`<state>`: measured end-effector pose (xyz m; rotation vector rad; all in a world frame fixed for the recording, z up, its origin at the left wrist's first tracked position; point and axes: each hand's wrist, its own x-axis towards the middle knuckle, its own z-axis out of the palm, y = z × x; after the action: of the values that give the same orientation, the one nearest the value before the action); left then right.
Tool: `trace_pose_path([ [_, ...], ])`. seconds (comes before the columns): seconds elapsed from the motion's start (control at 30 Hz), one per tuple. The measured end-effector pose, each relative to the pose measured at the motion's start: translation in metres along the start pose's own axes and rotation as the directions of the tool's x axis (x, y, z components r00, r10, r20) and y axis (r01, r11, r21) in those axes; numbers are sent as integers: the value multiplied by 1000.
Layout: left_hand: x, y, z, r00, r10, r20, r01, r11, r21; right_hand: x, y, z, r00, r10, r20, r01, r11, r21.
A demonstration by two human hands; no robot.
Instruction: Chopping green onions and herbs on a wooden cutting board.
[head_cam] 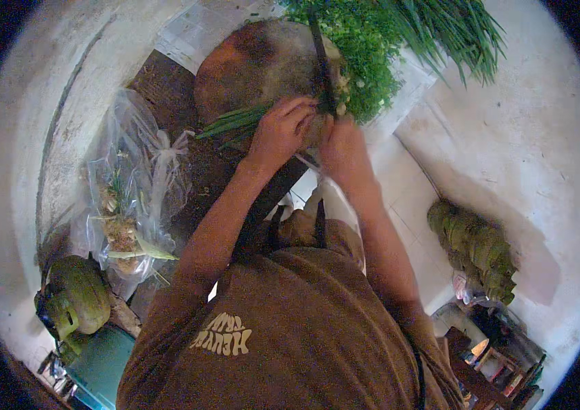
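Note:
My left hand (285,125) rests on a bunch of long green onions (236,125) lying on a thick round wooden chopping block (254,72). My right hand (340,146) is closed at the near end of a dark long-bladed knife (322,56), whose blade points away from me over the block's right side. The handle itself is hidden in my fist. A large heap of chopped green onions (366,66) lies against the block's right edge. Beyond it are whole green onion leaves (459,36).
Clear plastic bags (138,154) with roots and trimmings stand at left, above a green gourd-like fruit (77,292) and a teal surface (100,364). A dark bench (167,82) supports the block. A green bumpy bundle (472,246) and a cluttered box (495,369) are at right.

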<state>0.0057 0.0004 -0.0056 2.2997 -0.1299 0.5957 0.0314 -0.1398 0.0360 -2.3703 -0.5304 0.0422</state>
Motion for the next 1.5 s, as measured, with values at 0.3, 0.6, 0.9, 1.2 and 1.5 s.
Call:
trace_pose_path([
  [0.3, -5, 1, -3, 1000, -22, -6, 22, 1000, 14, -10, -19, -34, 955, -270, 120, 291, 928, -231],
  [0.6, -5, -1, -4, 1000, -13, 27, 12, 999, 46, -26, -20, -23, 989, -59, 134, 84, 978, -189],
  [0.9, -4, 0, -6, 999, 6, 35, -7, 1000, 26, 17, 2, -16, 977, -209, 47, 213, 968, -132],
  [1.2, -9, -1, -4, 1000, -22, 9, 22, 999, 39, -18, -14, -22, 995, -3, 101, 3, 1000, -5],
  [1.5, -1, 2, -2, 999, 41, 26, -42, 999, 16, 42, 27, 16, 954, -300, 9, 294, 928, -229],
])
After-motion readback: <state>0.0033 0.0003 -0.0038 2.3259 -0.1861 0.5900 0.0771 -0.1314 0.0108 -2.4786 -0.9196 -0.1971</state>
